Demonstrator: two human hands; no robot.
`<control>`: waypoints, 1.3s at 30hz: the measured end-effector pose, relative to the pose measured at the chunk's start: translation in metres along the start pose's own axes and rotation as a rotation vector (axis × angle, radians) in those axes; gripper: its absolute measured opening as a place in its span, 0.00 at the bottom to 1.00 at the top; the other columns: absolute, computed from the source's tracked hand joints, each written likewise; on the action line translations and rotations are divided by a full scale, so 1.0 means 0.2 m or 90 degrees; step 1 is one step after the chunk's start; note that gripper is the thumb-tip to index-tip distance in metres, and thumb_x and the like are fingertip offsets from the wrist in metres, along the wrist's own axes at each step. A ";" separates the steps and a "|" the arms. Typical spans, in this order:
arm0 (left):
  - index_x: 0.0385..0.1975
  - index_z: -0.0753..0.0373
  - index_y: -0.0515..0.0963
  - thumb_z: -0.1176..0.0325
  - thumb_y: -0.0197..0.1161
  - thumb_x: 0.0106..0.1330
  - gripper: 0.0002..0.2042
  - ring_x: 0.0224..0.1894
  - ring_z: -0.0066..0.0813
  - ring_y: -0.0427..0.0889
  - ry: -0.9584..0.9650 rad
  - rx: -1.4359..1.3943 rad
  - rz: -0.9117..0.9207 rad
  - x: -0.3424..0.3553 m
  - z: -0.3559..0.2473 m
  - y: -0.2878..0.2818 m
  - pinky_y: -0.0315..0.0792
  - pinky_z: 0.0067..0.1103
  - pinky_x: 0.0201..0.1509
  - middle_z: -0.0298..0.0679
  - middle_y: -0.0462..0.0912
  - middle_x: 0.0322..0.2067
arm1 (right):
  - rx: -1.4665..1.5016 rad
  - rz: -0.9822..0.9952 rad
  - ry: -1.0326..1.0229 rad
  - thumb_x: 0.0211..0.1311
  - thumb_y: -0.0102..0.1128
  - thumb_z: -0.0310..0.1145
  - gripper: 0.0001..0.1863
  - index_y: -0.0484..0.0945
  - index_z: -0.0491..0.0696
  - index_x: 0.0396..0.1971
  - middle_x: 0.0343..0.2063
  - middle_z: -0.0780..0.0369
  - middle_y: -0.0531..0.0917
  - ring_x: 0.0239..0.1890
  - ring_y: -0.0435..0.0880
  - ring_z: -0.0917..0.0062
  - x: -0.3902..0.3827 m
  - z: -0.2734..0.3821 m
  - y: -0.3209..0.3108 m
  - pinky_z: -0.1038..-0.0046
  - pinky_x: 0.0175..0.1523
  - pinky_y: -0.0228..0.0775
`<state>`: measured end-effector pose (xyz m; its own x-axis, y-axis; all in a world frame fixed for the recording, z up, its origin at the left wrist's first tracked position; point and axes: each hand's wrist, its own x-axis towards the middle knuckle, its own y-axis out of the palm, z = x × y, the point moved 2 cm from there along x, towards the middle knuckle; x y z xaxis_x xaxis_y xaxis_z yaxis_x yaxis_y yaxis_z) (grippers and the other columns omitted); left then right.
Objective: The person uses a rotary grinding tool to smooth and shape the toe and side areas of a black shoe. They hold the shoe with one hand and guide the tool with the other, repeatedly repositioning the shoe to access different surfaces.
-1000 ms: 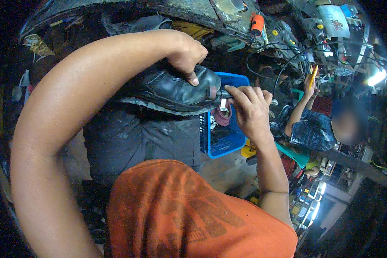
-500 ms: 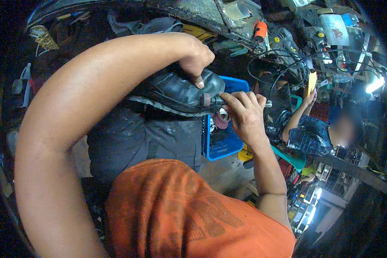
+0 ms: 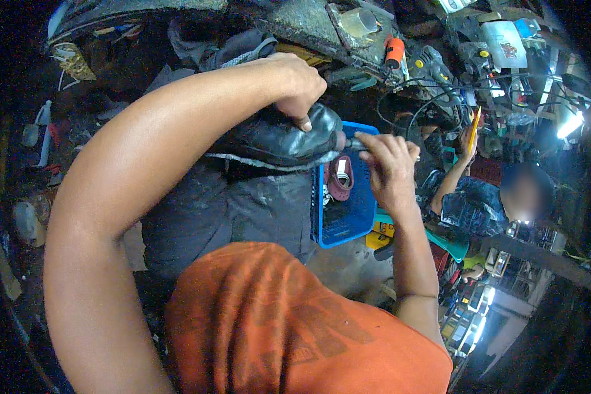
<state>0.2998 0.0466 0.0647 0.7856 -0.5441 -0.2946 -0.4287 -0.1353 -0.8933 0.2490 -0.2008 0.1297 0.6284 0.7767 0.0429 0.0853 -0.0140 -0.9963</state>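
Observation:
A black shoe [image 3: 269, 141] with a ragged pale edge along its sole lies sideways across my lap, toe to the right. My left hand [image 3: 300, 85] reaches over and grips it from above, thumb pressed on the upper near the toe; its other fingers are mostly hidden. Closed fingers of my right hand [image 3: 393, 167] hold a slim rotary grinder [image 3: 356, 144]. Its short, cylindrical, brownish-pink tip [image 3: 341, 140] meets the shoe's toe edge. Much of the tool's body is hidden behind the fingers.
A blue plastic basket [image 3: 348, 233] holding a purple clog [image 3: 341, 189] stands beyond my lap. Black cables [image 3: 433, 80] loop on the right. At right, a co-worker [image 3: 473, 203] holds up a yellow flat piece [image 3: 474, 131]. A clear cup [image 3: 360, 23] and an orange cylinder [image 3: 394, 52] sit at the back.
My right hand has moved right with the grinder, whose tip has gone from the shoe's near side round to the toe end. My left hand keeps its grip. The co-worker's yellow piece has turned more edge-on.

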 end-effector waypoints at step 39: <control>0.55 0.61 0.87 0.36 0.77 0.57 0.36 0.59 0.46 0.88 -0.086 0.000 -0.009 0.04 0.00 -0.03 0.83 0.40 0.60 0.45 0.89 0.56 | 0.016 -0.034 0.069 0.67 0.68 0.36 0.20 0.85 0.59 0.58 0.44 0.66 0.85 0.47 0.81 0.66 -0.04 0.07 0.13 0.57 0.54 0.62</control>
<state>0.3092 0.0428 0.0685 0.8443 -0.4262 -0.3247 -0.4169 -0.1418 -0.8978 0.2365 -0.1986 0.1024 0.7034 0.7034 0.1023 0.1024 0.0422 -0.9938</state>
